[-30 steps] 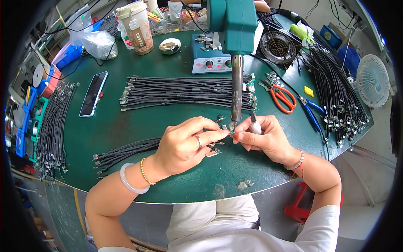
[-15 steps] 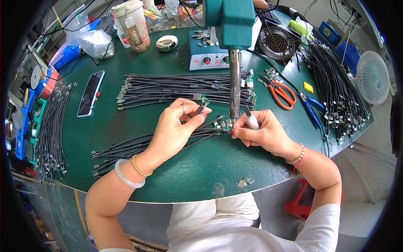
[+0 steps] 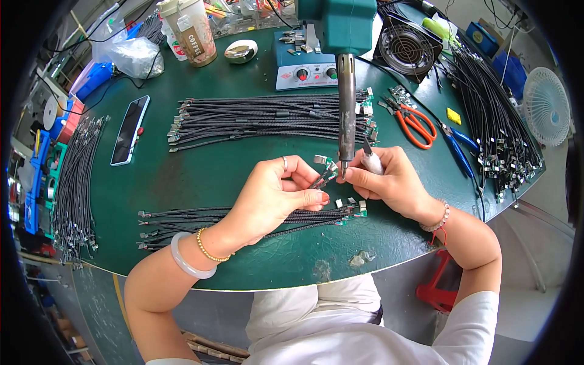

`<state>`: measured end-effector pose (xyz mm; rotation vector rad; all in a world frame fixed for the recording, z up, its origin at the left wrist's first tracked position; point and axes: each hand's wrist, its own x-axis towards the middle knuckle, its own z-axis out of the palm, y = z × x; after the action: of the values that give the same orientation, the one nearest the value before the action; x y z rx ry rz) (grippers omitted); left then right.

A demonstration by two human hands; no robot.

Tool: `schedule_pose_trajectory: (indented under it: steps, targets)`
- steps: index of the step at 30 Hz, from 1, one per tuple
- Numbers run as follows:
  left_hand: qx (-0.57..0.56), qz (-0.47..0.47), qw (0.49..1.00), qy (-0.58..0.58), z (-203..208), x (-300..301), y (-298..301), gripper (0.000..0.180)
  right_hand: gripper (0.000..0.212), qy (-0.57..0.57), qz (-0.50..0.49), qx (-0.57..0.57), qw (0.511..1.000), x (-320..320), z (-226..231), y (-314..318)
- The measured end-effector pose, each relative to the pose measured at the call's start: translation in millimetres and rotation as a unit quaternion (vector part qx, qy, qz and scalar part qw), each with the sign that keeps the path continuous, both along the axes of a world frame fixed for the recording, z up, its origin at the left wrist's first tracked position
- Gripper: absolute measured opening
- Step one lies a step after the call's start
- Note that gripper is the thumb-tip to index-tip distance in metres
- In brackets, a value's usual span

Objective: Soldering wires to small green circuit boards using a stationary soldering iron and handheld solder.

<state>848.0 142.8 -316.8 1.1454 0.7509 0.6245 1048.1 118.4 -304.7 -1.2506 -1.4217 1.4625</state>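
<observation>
Green tabletop (image 3: 121, 194) bore bundles of black cables (image 3: 267, 115) near a pale fan (image 3: 546, 112). The left hand (image 3: 267, 198) pinched one cable (image 3: 320, 181) between its fingers, beside the soldering iron (image 3: 347, 115); the right hand (image 3: 392, 182) had fingers closed round a white-handled knife (image 3: 371, 162).

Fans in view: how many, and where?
2: a black square fan right of the teal control box, and a round pale fan at far right. Clutter may hide others.

Phone (image 3: 130, 131) left of soldering iron (image 3: 347, 109)
</observation>
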Motion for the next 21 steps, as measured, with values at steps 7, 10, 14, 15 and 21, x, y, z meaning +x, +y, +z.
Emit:
schedule_pose_trajectory:
  steps: [7, 10, 14, 15, 21]
  targets:
    - [0.01, 0.032, 0.999, 0.013, -2, -1, 0, 0.013, 0.015, 0.015, -0.003, 0.021, 1.0, -5, -8, -1]
    - [0.006, 0.041, 0.999, 0.011, 0, -2, -2, 0.016, 0.015, 0.015, 0.001, 0.021, 1.0, -6, -5, -3]
    - [0.008, 0.037, 0.999, 0.006, 1, -2, -4, 0.015, 0.014, 0.015, 0.006, 0.016, 1.0, -5, -1, -5]
    - [0.008, 0.037, 0.999, 0.006, 2, -2, -4, 0.015, 0.015, 0.019, -0.007, 0.009, 1.0, -6, 2, -6]
    - [-0.013, 0.036, 0.999, 0.001, 4, -1, -5, 0.013, 0.021, 0.018, -0.014, 0.029, 0.999, -3, -8, -6]
